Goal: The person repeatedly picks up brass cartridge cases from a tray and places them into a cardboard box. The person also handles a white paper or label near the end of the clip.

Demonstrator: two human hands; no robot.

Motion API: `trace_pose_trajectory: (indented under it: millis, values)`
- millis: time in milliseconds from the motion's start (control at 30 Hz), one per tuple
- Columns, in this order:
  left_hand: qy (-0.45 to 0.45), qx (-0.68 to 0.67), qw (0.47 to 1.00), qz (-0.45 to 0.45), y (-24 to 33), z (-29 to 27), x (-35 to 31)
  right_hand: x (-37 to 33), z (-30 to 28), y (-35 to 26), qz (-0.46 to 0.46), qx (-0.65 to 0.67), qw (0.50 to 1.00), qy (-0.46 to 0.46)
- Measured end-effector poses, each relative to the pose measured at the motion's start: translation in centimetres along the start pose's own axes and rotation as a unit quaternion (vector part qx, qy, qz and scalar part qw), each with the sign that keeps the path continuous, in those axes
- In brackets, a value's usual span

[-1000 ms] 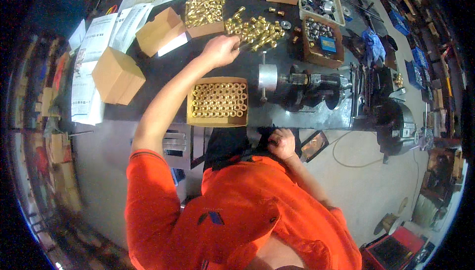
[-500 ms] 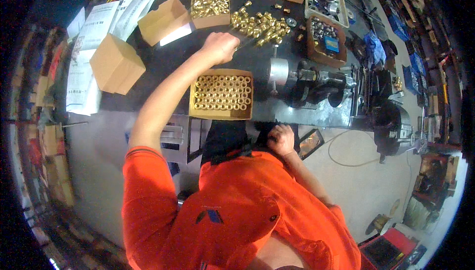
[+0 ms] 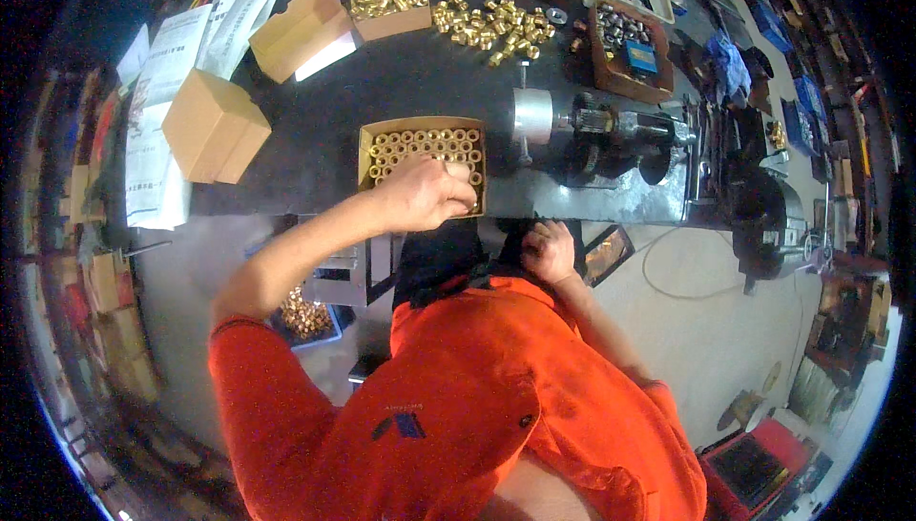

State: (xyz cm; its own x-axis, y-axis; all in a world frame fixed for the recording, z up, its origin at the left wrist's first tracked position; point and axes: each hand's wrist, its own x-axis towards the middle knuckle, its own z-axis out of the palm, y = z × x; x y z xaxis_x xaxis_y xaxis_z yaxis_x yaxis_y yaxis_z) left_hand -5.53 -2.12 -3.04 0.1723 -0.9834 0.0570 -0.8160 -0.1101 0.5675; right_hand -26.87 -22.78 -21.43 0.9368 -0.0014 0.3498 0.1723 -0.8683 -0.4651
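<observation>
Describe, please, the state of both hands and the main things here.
Near tan cardboard box: open, golden metal fittings in rows.
Tan cardboard box of jumbled fittings: open, heaped.
Loose golden fittings: scattered.
Blue cloth: crumpled.
Bare left hand: curled over near box, grip hidden.
Bare right hand: curled, palm hidden.

An orange short-sleeved shirt (image 3: 458, 378) with a blue chest emblem (image 3: 409, 426) accompanies black trousers (image 3: 434, 259).

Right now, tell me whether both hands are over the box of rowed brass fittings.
No, only the left hand is over that cardboard box; the right hand is apart, to its lower right.
</observation>
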Motion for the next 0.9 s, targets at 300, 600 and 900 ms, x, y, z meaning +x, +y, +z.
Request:
trace_pose_trajectory:
  millis: [300,600,900]
  values:
    - [-0.045,0.049,0.998,0.016,-1.4,0.9,0.6,-0.2,-0.1,0.2,0.023,-0.007,0.999,-0.046]
    - [-0.101,-0.020,0.989,-0.106,-0.9,0.5,1.5,0.2,-0.3,-0.1,0.011,0.009,1.000,0.000]
    - [-0.087,0.102,0.986,0.100,-1.6,1.5,1.9,-0.3,0.0,0.3,0.031,0.000,0.999,-0.028]
